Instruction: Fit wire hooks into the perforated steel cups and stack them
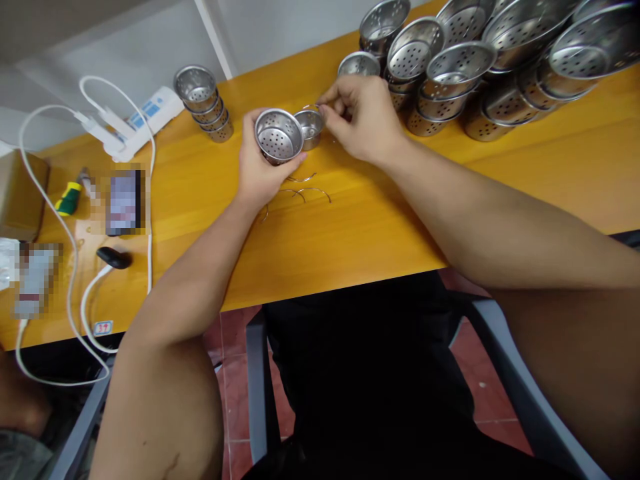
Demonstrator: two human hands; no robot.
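Two perforated cups (pixel 290 133) tilt mouths toward the camera; left hand (pixel 263 170) clasps them; right hand (pixel 357 120) pinches a wire handle (pixel 313 107).

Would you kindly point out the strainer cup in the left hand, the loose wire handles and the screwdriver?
strainer cup (pixel 278 137), head view, on its perforated inside.
wire handles (pixel 313 190), head view, on one curved wire on the table.
screwdriver (pixel 67 198), head view, on its yellow-green grip.

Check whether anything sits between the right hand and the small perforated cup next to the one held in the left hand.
Nothing visible does. The right hand is already at the rim of the small perforated cup, fingertips pinching a thin wire handle there. The left hand holds the larger perforated cup right beside it. Loose wire handles lie nearer on the table, out of the way.
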